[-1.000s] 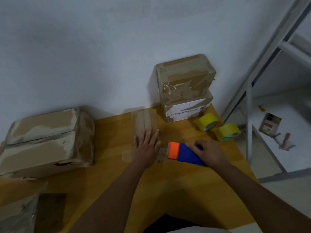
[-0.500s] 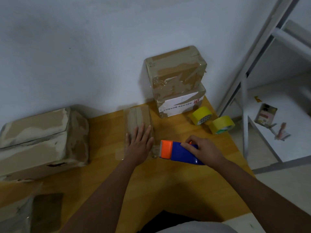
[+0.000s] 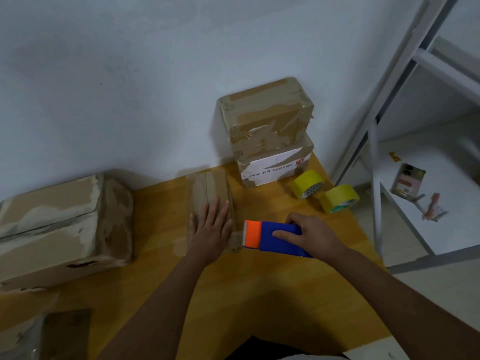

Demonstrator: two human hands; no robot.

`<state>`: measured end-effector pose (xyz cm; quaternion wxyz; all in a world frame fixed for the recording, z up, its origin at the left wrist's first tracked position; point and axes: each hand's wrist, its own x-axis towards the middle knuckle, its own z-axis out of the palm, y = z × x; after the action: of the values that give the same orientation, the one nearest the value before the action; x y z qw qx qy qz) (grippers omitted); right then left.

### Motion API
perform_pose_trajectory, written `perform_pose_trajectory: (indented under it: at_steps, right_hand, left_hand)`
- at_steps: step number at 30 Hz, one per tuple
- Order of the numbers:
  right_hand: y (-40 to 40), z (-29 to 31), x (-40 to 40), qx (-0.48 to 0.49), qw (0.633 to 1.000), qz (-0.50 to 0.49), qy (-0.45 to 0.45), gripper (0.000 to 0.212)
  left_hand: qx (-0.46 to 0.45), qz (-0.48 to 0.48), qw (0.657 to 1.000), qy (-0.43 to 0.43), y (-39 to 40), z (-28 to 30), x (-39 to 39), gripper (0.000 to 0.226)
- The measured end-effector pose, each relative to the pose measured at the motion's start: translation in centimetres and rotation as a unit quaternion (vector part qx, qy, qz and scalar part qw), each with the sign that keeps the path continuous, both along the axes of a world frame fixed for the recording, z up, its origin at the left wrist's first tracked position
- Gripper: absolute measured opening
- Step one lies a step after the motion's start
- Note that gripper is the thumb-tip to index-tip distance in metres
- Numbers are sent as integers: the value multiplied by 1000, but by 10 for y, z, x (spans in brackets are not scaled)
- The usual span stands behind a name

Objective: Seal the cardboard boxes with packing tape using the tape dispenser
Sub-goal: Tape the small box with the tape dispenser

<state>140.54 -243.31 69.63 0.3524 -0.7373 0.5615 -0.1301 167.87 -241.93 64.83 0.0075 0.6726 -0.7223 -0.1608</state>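
Observation:
A small flat cardboard box (image 3: 207, 187) lies on the wooden table (image 3: 259, 294) near the wall, with tape strips along its top. My left hand (image 3: 211, 229) presses flat on the box's near end, fingers straight. My right hand (image 3: 311, 236) grips a blue tape dispenser (image 3: 275, 239) with an orange head, its toothed edge at the box's near right corner. A clear strip of tape runs from the dispenser onto the box end.
Two taped boxes (image 3: 267, 131) are stacked against the wall at the back right. Two yellow tape rolls (image 3: 324, 193) sit beside them near the table's right edge. A large taped box (image 3: 62, 224) stands at left. A metal ladder frame (image 3: 374, 165) stands right of the table.
The dispenser's orange head has moved left, closer to the box end. My left hand stays pressed on the box. The camera has shifted slightly.

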Motion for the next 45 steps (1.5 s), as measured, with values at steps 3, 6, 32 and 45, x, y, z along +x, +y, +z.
perform_pose_trajectory:
  at_steps: [3, 6, 32, 45]
  right_hand:
    - [-2, 3, -2, 10, 1000, 7, -3, 37]
    - [-1, 1, -11, 21, 1000, 13, 7, 34]
    - [-16, -25, 5, -5, 983, 0, 185, 48]
    - [-23, -37, -23, 37, 946, -132, 295, 45]
  left_hand:
    - [-2, -1, 1000, -1, -2, 0, 0, 84]
    - [1, 0, 1000, -8, 0, 0, -2, 83]
    - [78, -30, 995, 53, -7, 8, 9, 81]
    - [86, -27, 995, 49, -8, 10, 10, 79]
